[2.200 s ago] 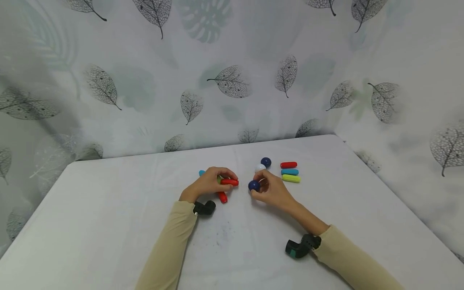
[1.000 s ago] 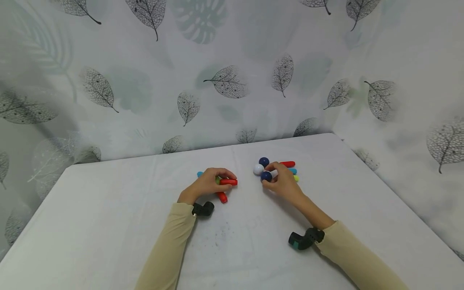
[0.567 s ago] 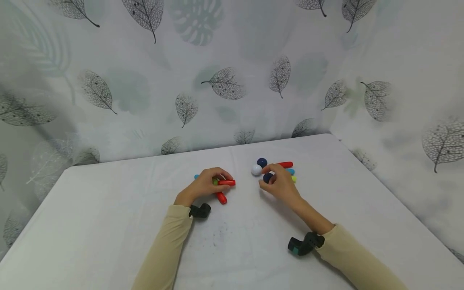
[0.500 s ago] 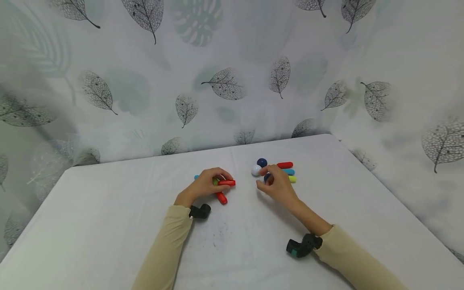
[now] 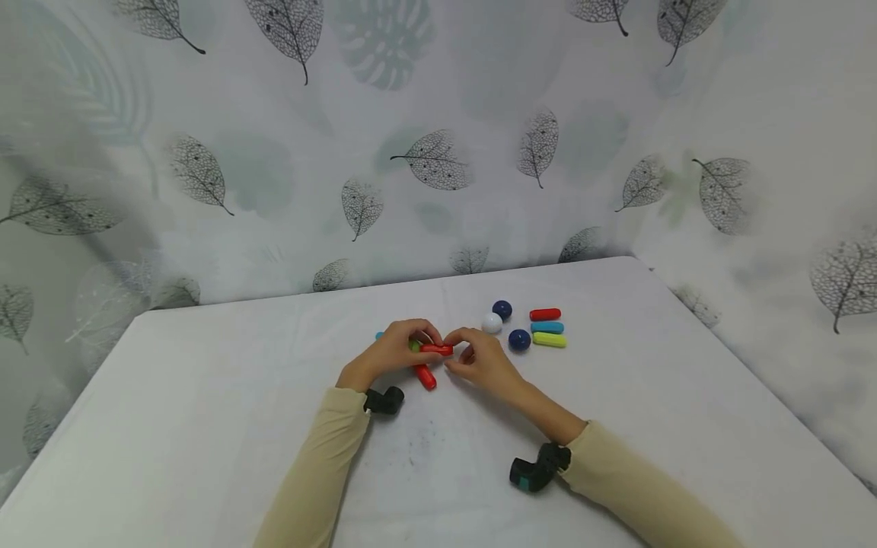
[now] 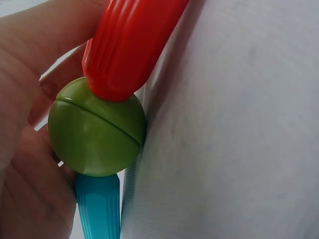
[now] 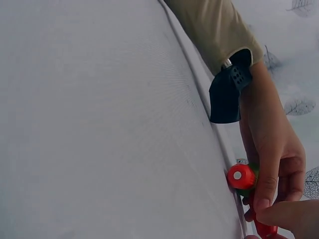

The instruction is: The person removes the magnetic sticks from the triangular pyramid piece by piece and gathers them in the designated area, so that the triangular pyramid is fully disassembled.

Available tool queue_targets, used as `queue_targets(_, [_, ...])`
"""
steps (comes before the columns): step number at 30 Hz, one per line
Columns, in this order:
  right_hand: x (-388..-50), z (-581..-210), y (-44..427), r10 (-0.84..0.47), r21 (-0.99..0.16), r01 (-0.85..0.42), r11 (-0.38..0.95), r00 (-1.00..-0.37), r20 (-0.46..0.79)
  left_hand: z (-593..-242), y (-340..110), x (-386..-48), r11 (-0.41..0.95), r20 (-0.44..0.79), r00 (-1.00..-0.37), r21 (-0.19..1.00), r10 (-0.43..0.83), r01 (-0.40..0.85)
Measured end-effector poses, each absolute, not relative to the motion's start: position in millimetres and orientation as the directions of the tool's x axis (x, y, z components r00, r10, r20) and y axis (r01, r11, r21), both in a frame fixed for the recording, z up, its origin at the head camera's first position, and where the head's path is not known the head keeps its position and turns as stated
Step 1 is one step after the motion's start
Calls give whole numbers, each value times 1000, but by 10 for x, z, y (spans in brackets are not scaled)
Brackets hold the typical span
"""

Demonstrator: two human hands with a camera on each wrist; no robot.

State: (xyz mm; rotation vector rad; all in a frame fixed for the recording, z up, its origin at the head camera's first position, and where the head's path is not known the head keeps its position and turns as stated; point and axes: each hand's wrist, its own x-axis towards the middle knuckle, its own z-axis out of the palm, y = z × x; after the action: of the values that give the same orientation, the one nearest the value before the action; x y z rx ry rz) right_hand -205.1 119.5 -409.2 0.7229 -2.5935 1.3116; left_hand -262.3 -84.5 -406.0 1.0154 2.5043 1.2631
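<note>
My left hand (image 5: 395,350) pinches a red stick (image 5: 438,350) between thumb and fingers. This ribbed plastic stick meets a green ball (image 6: 97,127) with a seam round it. A blue stick (image 6: 98,204) also meets the ball, near the left palm. A second red stick (image 5: 425,376) points from the ball toward the near side; its end shows a pale disc in the right wrist view. My right hand (image 5: 486,364) has its thumb and index finger at the free end of the held red stick, pinching it. The left fingers hide part of the ball.
Right of the hands lie two dark blue balls (image 5: 519,340) and a white ball (image 5: 492,323). Beside them, a red stick (image 5: 545,314), a blue stick (image 5: 546,328) and a yellow stick (image 5: 550,340) lie in a row on the white table (image 5: 205,426).
My right hand carried a dark blue ball to the right, set it near the other balls and let go. It then moved left to the red stick. The left hand kept its hold.
</note>
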Motion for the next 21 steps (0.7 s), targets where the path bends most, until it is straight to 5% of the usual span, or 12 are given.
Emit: queue_targets(21, [-2145, -4114, 1117, -349, -711, -422, 563, -901, 258, -4041, -1209, -2587, 498, 100, -806, 740, 584, 453])
